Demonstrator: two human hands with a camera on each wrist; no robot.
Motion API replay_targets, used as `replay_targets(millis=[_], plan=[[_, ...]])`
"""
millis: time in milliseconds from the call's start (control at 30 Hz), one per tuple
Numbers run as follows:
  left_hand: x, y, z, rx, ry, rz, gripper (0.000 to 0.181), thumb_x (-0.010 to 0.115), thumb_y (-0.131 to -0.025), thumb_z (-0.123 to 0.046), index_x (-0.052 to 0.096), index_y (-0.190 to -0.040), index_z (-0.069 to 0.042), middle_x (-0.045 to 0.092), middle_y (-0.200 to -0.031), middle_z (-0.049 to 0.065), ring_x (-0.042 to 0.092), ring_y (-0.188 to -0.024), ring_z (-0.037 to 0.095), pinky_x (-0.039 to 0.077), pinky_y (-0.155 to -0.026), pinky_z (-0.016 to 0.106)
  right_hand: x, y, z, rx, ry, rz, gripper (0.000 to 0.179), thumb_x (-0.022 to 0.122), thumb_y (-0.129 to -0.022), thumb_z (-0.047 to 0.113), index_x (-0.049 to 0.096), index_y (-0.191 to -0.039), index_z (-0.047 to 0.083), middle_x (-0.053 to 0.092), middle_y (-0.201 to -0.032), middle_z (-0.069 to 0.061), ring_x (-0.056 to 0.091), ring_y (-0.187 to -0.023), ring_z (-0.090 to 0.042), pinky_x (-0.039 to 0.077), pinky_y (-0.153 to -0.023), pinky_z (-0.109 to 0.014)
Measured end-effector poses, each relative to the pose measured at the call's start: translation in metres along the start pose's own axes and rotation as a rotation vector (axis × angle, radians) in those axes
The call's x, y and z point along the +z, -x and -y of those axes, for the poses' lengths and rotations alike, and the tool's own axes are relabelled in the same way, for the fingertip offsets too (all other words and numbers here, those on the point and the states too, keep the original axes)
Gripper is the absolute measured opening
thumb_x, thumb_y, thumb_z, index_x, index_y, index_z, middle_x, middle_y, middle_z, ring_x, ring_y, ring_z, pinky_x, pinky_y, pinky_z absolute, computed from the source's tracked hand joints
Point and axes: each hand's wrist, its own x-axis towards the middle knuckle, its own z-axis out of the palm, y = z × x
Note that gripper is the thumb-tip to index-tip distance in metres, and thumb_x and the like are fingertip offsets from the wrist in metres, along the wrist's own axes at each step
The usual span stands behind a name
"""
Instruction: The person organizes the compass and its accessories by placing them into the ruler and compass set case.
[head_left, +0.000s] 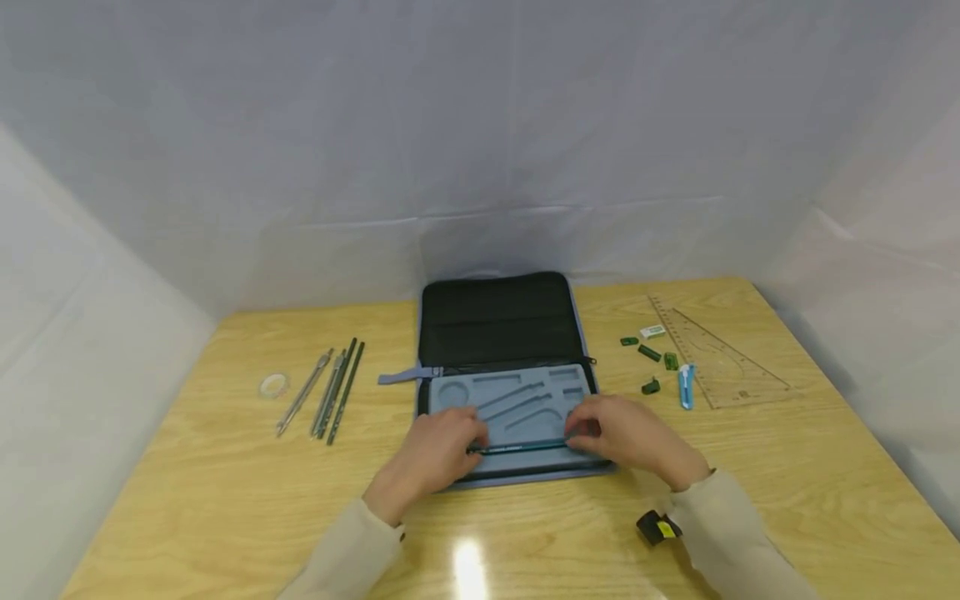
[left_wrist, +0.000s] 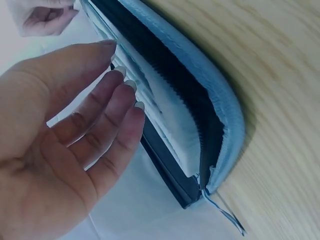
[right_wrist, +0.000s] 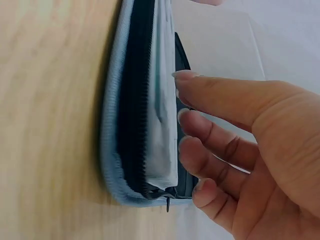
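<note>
A dark green pencil (head_left: 521,447) lies lengthwise along the near side of a grey-blue moulded tray (head_left: 495,390). The tray sits inside an unfolded zip case (head_left: 495,325) with a black lid lining. My left hand (head_left: 442,442) pinches the pencil's left end between thumb and fingertips. At the other end, the thumb and fingers of my right hand (head_left: 622,433) curl in around the pencil's tip. Both wrist views show the fingertips right at the tray's edge, above the case's blue zipped border (left_wrist: 227,110). Shaped recesses, one round and several long, show in the tray beyond the pencil.
Left of the case are a tape roll (head_left: 273,385), a metal compass (head_left: 303,393) and several slim pencil-like tools (head_left: 345,392). To its right lie a clear set square (head_left: 723,362), a blue cutter (head_left: 686,386), an eraser (head_left: 652,332) and small green pieces (head_left: 649,353).
</note>
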Motion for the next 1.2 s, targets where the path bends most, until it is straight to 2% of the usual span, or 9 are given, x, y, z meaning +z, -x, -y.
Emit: replay_targets(millis=[133,267,533,900,1200], plan=[[0.003,0.003,0.003,-0.015,-0.022,-0.034,0.008,0.075,-0.080,-0.015,0.073,-0.087,-0.017,0.062,-0.085,-0.003,0.062,-0.075,0.018,0.050,-0.056,0.035,0.004,0.002,0.002,0.018,0.006,0.025,0.006,0.073,-0.085,0.025,0.070,-0.090,0.023,0.054,-0.078,0.018,0.049,-0.066,0.001,0.043,-0.056,-0.022],[0.005,0.004,0.006,-0.034,-0.038,-0.069,0.009,0.075,-0.077,-0.012,0.072,-0.082,-0.018,0.060,-0.082,-0.003,0.062,-0.076,0.021,0.049,-0.055,0.037,0.008,0.002,0.002,0.057,0.027,0.014,0.005,0.074,-0.085,0.023,0.070,-0.088,0.023,0.056,-0.078,0.018,0.050,-0.066,0.002,0.043,-0.056,-0.022],[0.008,0.006,0.011,-0.058,-0.024,-0.090,0.011,0.080,-0.076,-0.017,0.069,-0.075,-0.019,0.055,-0.077,-0.006,0.059,-0.069,0.017,0.049,-0.056,0.033,0.012,-0.002,0.000,0.112,-0.003,-0.010,0.008,0.076,-0.082,0.018,0.070,-0.086,0.020,0.057,-0.077,0.014,0.051,-0.066,0.000,0.045,-0.058,-0.022],[0.008,0.007,0.015,-0.041,0.004,-0.076,0.012,0.080,-0.077,-0.019,0.069,-0.074,-0.019,0.054,-0.076,-0.007,0.058,-0.069,0.015,0.048,-0.057,0.030,0.011,-0.001,-0.006,0.061,-0.045,0.000,0.007,0.075,-0.083,0.014,0.070,-0.087,0.017,0.057,-0.077,0.013,0.051,-0.066,0.000,0.046,-0.058,-0.022],[0.010,0.008,0.017,-0.028,0.018,-0.073,0.008,0.078,-0.078,-0.015,0.070,-0.079,-0.017,0.056,-0.079,-0.005,0.058,-0.071,0.014,0.049,-0.060,0.029,0.009,0.000,-0.001,0.055,0.004,-0.009,0.008,0.076,-0.082,0.013,0.070,-0.086,0.016,0.056,-0.076,0.012,0.049,-0.065,0.000,0.045,-0.057,-0.021]])
